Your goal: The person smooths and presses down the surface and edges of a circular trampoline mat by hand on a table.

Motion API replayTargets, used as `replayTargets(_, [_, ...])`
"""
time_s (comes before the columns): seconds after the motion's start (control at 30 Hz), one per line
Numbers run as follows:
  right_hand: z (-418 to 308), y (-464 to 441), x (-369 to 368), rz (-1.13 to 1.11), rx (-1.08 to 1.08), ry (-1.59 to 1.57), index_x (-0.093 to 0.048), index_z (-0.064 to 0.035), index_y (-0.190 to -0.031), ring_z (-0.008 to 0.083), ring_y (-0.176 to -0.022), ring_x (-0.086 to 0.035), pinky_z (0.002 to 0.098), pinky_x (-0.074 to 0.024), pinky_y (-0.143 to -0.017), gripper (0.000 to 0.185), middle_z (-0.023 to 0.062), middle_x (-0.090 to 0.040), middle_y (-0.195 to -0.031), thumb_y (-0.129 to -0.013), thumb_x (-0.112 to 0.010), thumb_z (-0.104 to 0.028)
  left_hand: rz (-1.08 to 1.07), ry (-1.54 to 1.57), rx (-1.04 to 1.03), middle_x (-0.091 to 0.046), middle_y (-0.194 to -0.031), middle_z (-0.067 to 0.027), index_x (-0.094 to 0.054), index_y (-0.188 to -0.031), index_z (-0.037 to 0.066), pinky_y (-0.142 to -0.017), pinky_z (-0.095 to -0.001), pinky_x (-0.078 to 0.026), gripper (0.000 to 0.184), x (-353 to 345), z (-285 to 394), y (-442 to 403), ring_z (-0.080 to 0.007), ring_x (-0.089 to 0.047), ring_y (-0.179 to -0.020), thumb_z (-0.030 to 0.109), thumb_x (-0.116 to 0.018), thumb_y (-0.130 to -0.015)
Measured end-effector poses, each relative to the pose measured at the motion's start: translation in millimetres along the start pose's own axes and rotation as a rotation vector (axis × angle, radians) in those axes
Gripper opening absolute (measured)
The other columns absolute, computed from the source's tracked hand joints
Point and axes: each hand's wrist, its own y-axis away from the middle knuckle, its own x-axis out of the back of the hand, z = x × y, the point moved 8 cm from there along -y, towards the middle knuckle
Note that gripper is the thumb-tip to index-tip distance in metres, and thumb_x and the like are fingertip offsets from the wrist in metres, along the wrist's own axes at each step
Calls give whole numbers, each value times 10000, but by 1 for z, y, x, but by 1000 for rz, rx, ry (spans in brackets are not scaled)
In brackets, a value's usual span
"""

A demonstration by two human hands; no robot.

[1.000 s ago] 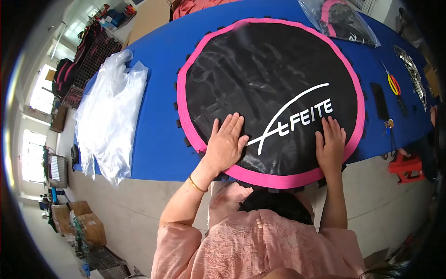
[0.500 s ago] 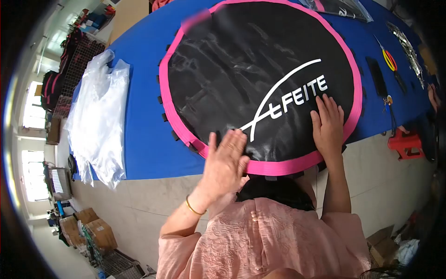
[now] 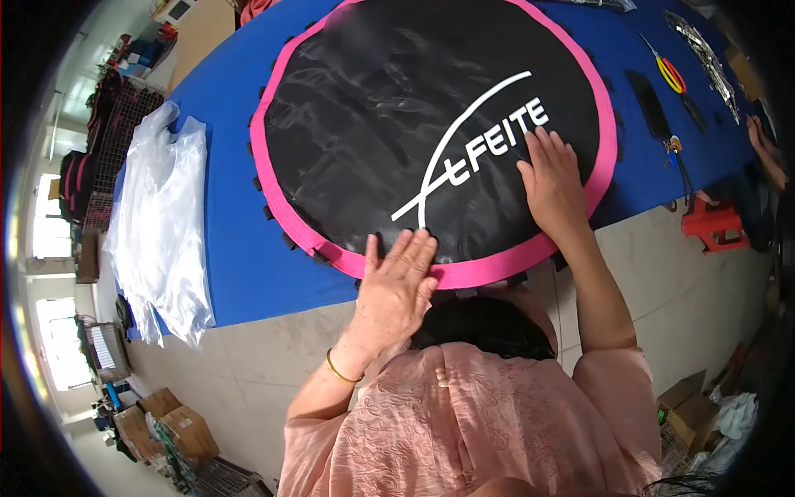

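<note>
A round black mat [image 3: 356, 124] with a pink fabric rim [image 3: 607, 141] and small black tabs around its edge lies on the blue-covered table. White "FEITE" lettering [image 3: 505, 137] and a curved white line mark its surface. At the near rim, my left hand [image 3: 396, 277] rests flat with its fingers apart, partly over the pink band and below the white line. My right hand [image 3: 553, 182] lies on the black surface just below the lettering, fingers stretched out. Neither hand grips anything.
Clear plastic bags [image 3: 166, 240] lie at the table's left. On the right are scissors [image 3: 669, 74] with red-yellow handles, a dark flat object [image 3: 646, 103], keys [image 3: 675, 145] and silvery packaging [image 3: 704, 62]. Another person's hand [image 3: 766, 149] shows there. A red stool [image 3: 714, 225] stands beyond the edge.
The view has shifted, so mat and table sit further left and higher. Relative to the mat, my left hand has slid toward the near rim, uncovering the white line's end.
</note>
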Motion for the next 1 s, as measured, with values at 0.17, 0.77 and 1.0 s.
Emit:
replayTargets(0.17, [2,-24,-11,32,94,-54,-490,-29,-1453,414,-1407,-481,550,-378,-1165,470,210,-521,-1511,-1046,-611,-228,54,36,-61,-549,-1535,-150,-560,-1476,18,-1232,-642,-214,494,-6,29,-22,-339,-482,-1446,259,-566,-1044])
replayTargets(0.77, [2,-29,-15,32,20,-23,-519,-61,-1469,366,-1439,-468,536,-349,-1198,429,181,-536,-1516,-1079,-555,-236,47,72,-59,-536,-1549,-156,-548,-1481,7,-1249,-649,-154,524,-10,27,-20,-332,-453,-1477,266,-587,-1028])
replayTargets(1.0, [2,-28,-16,42,24,-39,-531,-57,-1462,362,-1440,-470,536,-345,-1203,420,183,-544,-1509,-1079,-551,-228,60,-77,117,-527,-1560,-141,-530,-1502,22,-1254,-665,-109,552,12,-18,10,-337,-454,-1471,277,-585,-1016])
